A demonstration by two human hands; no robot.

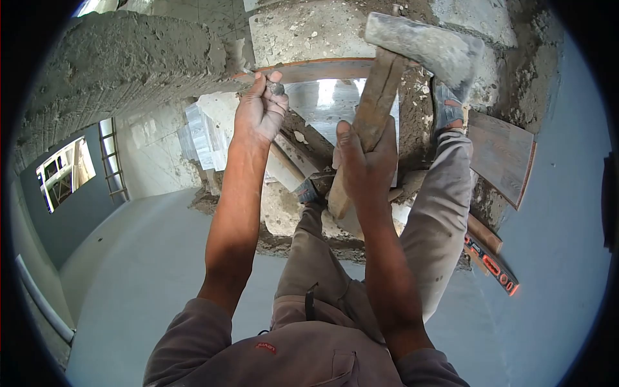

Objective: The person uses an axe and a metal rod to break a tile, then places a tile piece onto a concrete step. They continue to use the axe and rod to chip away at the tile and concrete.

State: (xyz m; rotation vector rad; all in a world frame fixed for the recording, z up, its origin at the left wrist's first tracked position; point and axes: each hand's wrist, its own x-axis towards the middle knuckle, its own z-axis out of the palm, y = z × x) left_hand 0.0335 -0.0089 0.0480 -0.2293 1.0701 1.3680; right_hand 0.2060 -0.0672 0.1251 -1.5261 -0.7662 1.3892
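Observation:
My left hand (263, 109) is closed around a short chisel-like metal spike (277, 89). Its rounded grey end sticks out by my fingers, and its thin tip points at the edge of a rough cement ledge (129, 58); contact is hard to make out. In my right hand (369, 161) is a hammer, gripped by its thick wooden handle (379, 97). The dusty, pale hammer head (425, 48) is raised at the upper right, above my foot. Below the ledge edge, a grey wood-look tile (329, 106) lies between my hands.
Another wood-look tile (501, 151) lies at the right, beside a wooden piece (483, 232) and a spirit level (493, 266). Tile pieces (207, 138) stand left of my forearm. Broken mortar (416, 122) surrounds my feet. A ladder (113, 158) leans at the far left.

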